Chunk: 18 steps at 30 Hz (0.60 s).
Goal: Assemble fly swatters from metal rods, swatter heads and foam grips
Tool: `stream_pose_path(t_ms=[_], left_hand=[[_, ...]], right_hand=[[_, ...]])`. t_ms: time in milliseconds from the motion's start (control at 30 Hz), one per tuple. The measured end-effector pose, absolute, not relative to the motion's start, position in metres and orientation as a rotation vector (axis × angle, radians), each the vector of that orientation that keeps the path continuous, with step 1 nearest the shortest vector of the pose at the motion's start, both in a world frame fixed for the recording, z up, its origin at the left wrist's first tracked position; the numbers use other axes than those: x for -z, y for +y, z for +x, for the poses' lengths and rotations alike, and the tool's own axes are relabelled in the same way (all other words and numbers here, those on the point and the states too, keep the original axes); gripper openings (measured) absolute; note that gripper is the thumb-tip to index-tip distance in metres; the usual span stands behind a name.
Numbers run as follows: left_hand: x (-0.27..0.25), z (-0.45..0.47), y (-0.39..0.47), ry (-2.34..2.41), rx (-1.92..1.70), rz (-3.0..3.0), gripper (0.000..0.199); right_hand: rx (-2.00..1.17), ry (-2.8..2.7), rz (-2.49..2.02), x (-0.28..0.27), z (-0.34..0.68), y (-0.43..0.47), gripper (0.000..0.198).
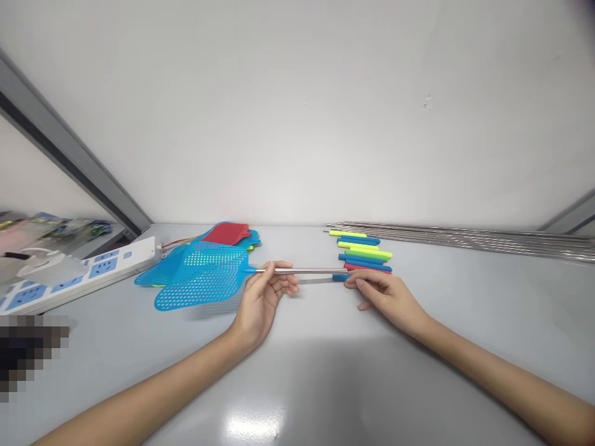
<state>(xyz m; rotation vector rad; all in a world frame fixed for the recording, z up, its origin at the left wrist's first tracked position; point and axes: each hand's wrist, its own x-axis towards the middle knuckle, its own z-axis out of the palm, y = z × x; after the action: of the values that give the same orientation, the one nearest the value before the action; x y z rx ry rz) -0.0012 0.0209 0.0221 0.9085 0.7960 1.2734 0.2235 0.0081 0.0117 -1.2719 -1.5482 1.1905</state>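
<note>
My left hand [260,303] is closed around the thin metal rod of a blue fly swatter [204,279], close to where the rod joins the perforated head. The swatter is held level above the table, its head pointing left. My right hand [390,300] has its fingers bent in a pinch at a short blue tube handle [340,278], whose left end shows beyond the fingertips. The rod's right end meets these fingertips, which partly hide both. Behind them lies a row of blue, yellow, green and red tube handles [367,254].
Several swatter heads, blue with a red one [227,233] on top, lie in a pile at the back left. Long metal rods [465,238] lie along the wall at the right. A white power strip [88,272] runs along the left edge of the grey table [325,384].
</note>
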Motion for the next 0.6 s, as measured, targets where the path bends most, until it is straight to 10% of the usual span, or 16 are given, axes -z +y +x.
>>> stream_pose_path(t_ms=[600], left_hand=[[-0.020,-0.002,0.022,0.747,-1.283,0.835,0.030]], right_hand=[[-0.941,-1.435,-1.156,-0.013,0.213,-0.006,0.020]])
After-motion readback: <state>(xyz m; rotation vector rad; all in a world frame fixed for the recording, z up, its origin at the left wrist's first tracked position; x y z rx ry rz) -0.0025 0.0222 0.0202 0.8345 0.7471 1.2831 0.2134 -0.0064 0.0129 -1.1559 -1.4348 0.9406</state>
